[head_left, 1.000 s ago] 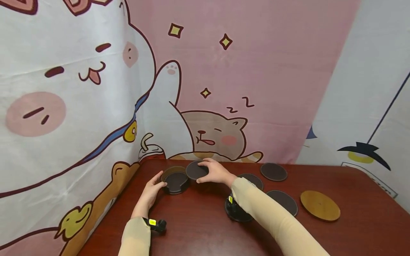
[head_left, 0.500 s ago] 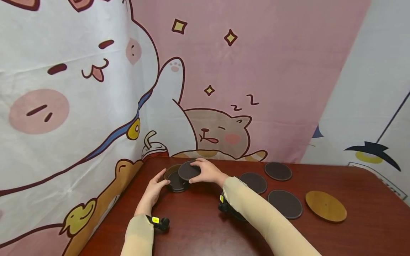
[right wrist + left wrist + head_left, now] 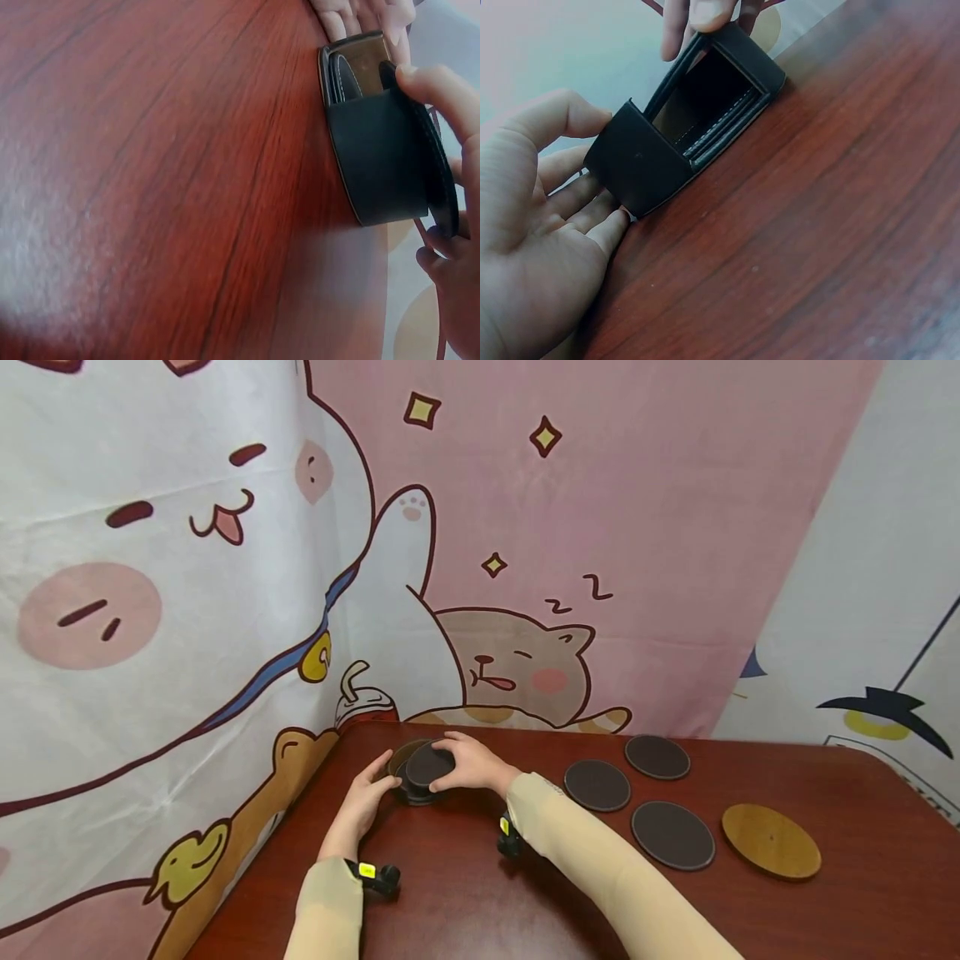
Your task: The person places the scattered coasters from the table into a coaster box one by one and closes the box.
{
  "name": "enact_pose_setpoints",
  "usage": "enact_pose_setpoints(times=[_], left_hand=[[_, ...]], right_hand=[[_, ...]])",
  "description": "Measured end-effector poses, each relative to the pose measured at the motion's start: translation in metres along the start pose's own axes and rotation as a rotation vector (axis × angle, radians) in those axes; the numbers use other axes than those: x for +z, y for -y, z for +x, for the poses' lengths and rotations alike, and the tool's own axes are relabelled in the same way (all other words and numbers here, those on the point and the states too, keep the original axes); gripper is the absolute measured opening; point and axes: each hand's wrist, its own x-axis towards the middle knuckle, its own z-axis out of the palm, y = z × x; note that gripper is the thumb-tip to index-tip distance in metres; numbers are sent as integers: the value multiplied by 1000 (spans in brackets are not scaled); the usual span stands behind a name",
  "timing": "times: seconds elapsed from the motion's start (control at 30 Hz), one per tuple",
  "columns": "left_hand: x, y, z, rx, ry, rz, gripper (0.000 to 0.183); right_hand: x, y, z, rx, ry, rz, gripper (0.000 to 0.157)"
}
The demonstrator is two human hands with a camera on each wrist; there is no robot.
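Observation:
A round, dark coaster holder (image 3: 417,799) with a notch in its wall and a tan inside stands at the table's back left. My left hand (image 3: 363,795) holds it from the left, thumb at the rim and fingers along the wall (image 3: 641,165). Some coasters with stitched edges (image 3: 346,79) show inside the holder. My right hand (image 3: 474,764) pinches one dark round coaster (image 3: 429,767) by its edge. That coaster is tilted over the holder's top, against the rim at the right side in the right wrist view. The left hand's far fingers are partly hidden.
Three dark coasters (image 3: 597,785) lie flat on the red-brown table (image 3: 450,893), right of my right forearm. Farther right lies a tan round disc (image 3: 771,841). A cloth (image 3: 637,527) printed with cartoon animals hangs behind and left of the table.
My right hand has moved left with the coaster, from beside the holder to over it. The left hand stays at the holder. The right sleeve now hides a dark disc seen earlier under that wrist.

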Motion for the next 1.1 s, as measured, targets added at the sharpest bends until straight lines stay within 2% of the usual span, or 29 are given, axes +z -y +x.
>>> enact_pose_setpoints(times=[0.23,0.4,0.53,0.73,1.1], left_hand=[[9,-2,2,1,18,-22,65],[14,-1,2,-5,26,-15,65],[16,-2,2,-3,32,13,65],[13,-5,1,10,45,32,64],[0,-3,-6,-18,51,35,64]], right_hand=[[-7,-1,-6,-23,25,14,74],[-11,-6,-16,-13,2,54,65],[-17,-16,-29,-24,-30,78,65],[-34,-32,-64,-28,-35,76,65],[-62,-60,-147,-4,-42,144,66]])
